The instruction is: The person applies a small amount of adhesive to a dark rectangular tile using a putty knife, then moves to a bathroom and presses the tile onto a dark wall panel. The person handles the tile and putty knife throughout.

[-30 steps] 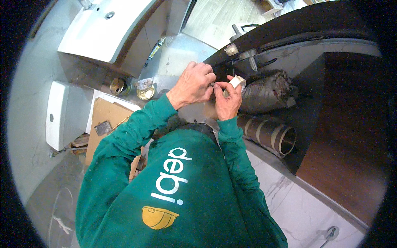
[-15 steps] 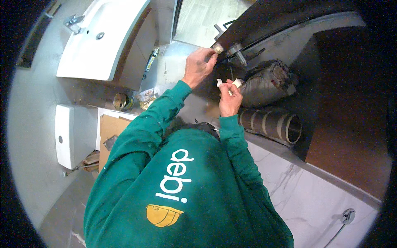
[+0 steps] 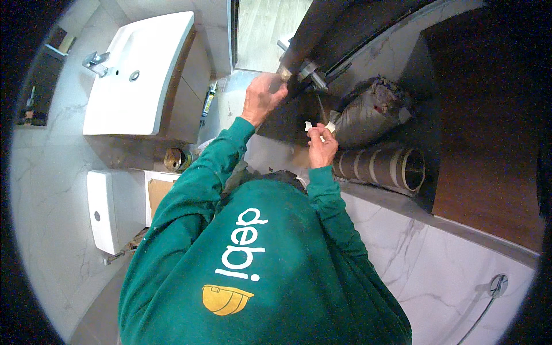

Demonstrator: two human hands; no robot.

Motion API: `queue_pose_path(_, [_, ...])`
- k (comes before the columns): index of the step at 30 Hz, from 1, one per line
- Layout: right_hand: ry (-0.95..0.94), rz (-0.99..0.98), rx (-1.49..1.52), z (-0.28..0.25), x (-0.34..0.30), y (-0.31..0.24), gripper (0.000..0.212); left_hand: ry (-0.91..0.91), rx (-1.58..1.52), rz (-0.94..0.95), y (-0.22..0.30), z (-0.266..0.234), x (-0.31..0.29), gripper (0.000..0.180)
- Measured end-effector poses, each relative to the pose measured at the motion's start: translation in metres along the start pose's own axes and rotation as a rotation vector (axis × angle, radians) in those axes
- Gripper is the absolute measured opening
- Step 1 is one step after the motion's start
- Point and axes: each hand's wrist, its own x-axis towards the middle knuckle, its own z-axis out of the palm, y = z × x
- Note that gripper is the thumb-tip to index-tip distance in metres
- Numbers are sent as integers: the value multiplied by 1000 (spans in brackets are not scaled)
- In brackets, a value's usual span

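Observation:
My left hand (image 3: 263, 99) is raised at the edge of a dark door (image 3: 339, 29), its fingers bent and pinched together. At its fingertips, against the door edge near the lever handle (image 3: 312, 75), is a small cream-coloured piece (image 3: 284, 73); blur hides its kind. Lower and to the right, my right hand (image 3: 323, 150) pinches a small curled strip (image 3: 329, 127) of cream-white material, like paper or tape. One end of it sticks out on each side of the fingertips. Both arms wear green sleeves.
A white washbasin (image 3: 149, 63) on a cabinet and a toilet cistern (image 3: 103, 213) are at left. An open can (image 3: 174, 158) and a sealant cartridge (image 3: 209, 99) stand near the cabinet. At right are a full sack (image 3: 368, 118), a large cardboard tube (image 3: 382, 168) and a brown panel (image 3: 489, 167).
The view has shifted, so the fixtures sit differently in the picture. My left hand stays by the door edge, with the cream piece at its fingertips. My right hand still pinches the strip.

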Motion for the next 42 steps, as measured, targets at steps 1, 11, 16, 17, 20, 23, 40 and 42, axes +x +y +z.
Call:
queue_pose_path(1, [-4,-5,-9,0,0,-2,11,-7,0,-1,-1,-1,0,17])
queue_pose_path(11, [-43,-47,21,11,10,-12,10,-62,-74,-40,-6,-7,-3,19])
queue_pose_path(16, [-50,-331,-243,22,16,-32,10,-114,-396,-596,30,-33,-31,20])
queue_pose_path(17, [-68,-308,-226,25,16,-35,10,-172,-540,-744,37,-37,-34,21])
queue_pose_path(20, [-146,-229,-94,40,17,-40,10,-233,-813,-892,49,-45,-35,23])
queue_pose_path(23, [-189,-198,-157,49,18,-40,10,-297,-849,-886,48,-51,-29,23])
queue_pose_path(40, [-214,-222,-258,57,18,-45,11,-565,-714,-821,25,-60,-7,22])
queue_pose_path(42, [-175,-326,-408,57,14,-54,12,-607,-708,-848,22,-57,-9,21])
